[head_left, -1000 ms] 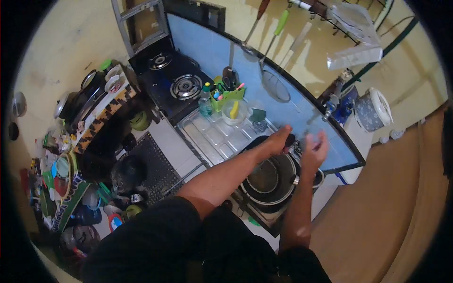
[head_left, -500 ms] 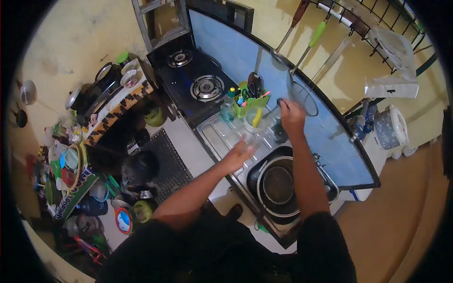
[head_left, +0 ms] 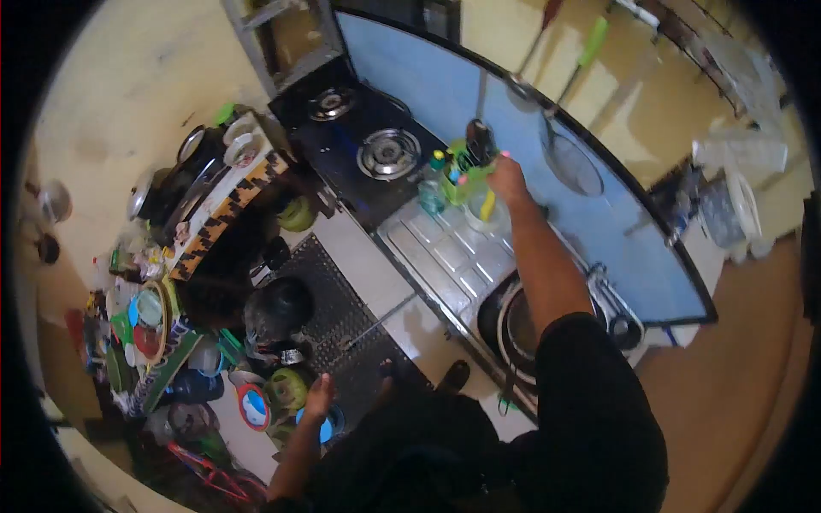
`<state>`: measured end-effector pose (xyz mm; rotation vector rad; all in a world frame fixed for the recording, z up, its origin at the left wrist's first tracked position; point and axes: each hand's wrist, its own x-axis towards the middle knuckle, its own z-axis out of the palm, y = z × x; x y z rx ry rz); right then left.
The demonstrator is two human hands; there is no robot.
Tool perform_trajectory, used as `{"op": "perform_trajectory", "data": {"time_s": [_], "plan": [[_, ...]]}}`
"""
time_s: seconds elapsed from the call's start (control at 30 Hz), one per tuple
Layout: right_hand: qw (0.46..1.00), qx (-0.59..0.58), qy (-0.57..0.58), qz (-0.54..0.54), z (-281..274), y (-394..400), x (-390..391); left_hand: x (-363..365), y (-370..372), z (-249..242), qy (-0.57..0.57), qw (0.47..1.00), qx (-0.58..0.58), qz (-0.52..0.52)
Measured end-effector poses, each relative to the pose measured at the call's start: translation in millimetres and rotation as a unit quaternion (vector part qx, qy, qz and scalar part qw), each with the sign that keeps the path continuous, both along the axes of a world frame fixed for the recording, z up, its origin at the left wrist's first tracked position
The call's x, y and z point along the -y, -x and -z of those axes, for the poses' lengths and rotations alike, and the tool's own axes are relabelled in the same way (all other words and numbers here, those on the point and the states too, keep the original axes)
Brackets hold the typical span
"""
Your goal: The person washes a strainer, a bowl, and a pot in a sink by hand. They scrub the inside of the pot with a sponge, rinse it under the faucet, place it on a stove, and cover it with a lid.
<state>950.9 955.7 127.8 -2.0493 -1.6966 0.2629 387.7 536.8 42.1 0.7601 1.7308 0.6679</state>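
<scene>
My right hand (head_left: 509, 181) reaches over the sink's drainboard (head_left: 440, 248) to the right side of a green utensil holder (head_left: 459, 184). Its fingers are closed, and what they grip is hidden. Dark-handled utensils (head_left: 479, 141) stand in that holder. Just below my right hand is a clear tub (head_left: 477, 224) with a yellow item (head_left: 488, 203) in it. A teal bottle with a yellow cap (head_left: 431, 195) stands left of the holder. My left hand (head_left: 319, 397) hangs low at my left side above the floor, fingers apart, with nothing visible in it.
A black two-burner stove (head_left: 351, 141) adjoins the drainboard. A dark round pan (head_left: 517, 329) sits in the sink, partly behind my right arm. A strainer (head_left: 575, 167) hangs against the blue wall panel. A perforated dark mat (head_left: 329, 291) and several clustered containers lie on the floor.
My left hand has dropped from the drainboard down to my left side. My right hand, earlier holding a dark-handled utensil, has moved left to the green holder. The view has shifted slightly.
</scene>
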Motion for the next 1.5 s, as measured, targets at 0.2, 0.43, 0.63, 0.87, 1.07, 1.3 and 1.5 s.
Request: {"op": "perform_trajectory", "data": {"time_s": [0.2, 0.43, 0.63, 0.87, 1.07, 1.3, 1.5], "plan": [[0.992, -0.085, 0.090, -0.015, -44.7, -22.5, 252.9, -75.3, -82.4, -38.3, 0.042, 0.986, 0.071, 0.146], [0.894, -0.143, 0.401, 0.139, -8.3, 63.0, 456.8, -151.8, -217.6, -76.3, 0.023, 0.907, 0.122, 0.401], [0.896, -0.240, 0.335, 0.169, 14.0, 49.1, 476.8, -111.4, -338.2, -84.3, 0.128, 0.701, 0.074, 0.698], [0.693, -0.701, 0.050, 0.158, -28.3, 71.0, 503.4, -76.7, -409.2, -63.4, 0.381, 0.652, 0.321, 0.571], [0.576, -0.804, -0.021, 0.148, -42.3, 92.8, 506.3, -61.8, -412.9, -97.3, 0.249, 0.754, 0.282, 0.539], [0.926, -0.357, 0.050, 0.111, -162.5, -63.4, 464.3, -97.4, -385.2, -143.0, 0.266, 0.738, 0.301, 0.542], [0.914, 0.066, -0.389, 0.095, -232.4, -139.6, 312.2, -131.1, -352.6, -178.2, 0.177, 0.754, 0.228, 0.589]]}}
